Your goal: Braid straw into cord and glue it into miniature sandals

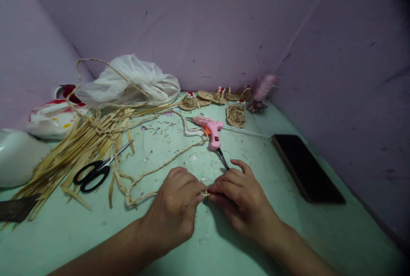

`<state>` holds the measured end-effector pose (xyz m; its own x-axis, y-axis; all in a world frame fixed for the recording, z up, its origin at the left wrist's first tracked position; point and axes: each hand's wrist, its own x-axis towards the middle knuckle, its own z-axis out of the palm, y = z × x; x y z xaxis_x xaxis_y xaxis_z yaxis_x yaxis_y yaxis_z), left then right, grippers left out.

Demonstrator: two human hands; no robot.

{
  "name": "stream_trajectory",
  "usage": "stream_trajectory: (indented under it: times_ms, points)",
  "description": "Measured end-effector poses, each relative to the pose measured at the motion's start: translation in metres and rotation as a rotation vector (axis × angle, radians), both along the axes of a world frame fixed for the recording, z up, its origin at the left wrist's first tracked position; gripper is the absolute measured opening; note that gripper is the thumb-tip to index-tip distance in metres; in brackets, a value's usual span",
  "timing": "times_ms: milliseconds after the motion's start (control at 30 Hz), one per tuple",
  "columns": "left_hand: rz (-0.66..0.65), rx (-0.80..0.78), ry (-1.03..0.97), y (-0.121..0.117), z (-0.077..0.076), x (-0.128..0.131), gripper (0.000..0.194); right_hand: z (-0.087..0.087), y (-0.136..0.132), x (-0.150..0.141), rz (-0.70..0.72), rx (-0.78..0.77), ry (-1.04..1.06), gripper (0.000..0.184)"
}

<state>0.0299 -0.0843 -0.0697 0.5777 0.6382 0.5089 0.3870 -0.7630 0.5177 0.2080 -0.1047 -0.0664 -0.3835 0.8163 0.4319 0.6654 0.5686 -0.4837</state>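
Between my two hands is the end of a braided straw cord, only a small bit of it showing. My left hand pinches it from the left, thumb against forefinger. From the other side my right hand pinches the same piece, its little finger raised. The cord runs out leftward from under my left hand and loops back over the table. Just beyond my hands lies a pink glue gun with its black cable leading toward my right hand. Black-handled scissors rest on straw strips to the left.
Dry straw strips spread across the left side, near a white plastic bag. Several small woven straw pieces with red and white beads line the back. A phone lies at right. A pink spool stands in the back corner.
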Motion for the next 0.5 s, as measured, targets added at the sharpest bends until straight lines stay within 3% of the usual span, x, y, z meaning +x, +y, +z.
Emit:
stream_trajectory:
  times_ms: [233,500]
  points:
    - [-0.030,-0.032,-0.006,-0.0009,0.0028,-0.0004,0.019,0.0005,-0.0027,-0.0014,0.046,-0.032,-0.048,0.012]
    - [0.007,-0.298,-0.088,0.0044,0.0075,-0.0009,0.012,0.0011,-0.0029,-0.0037,0.008,0.033,0.050,0.011]
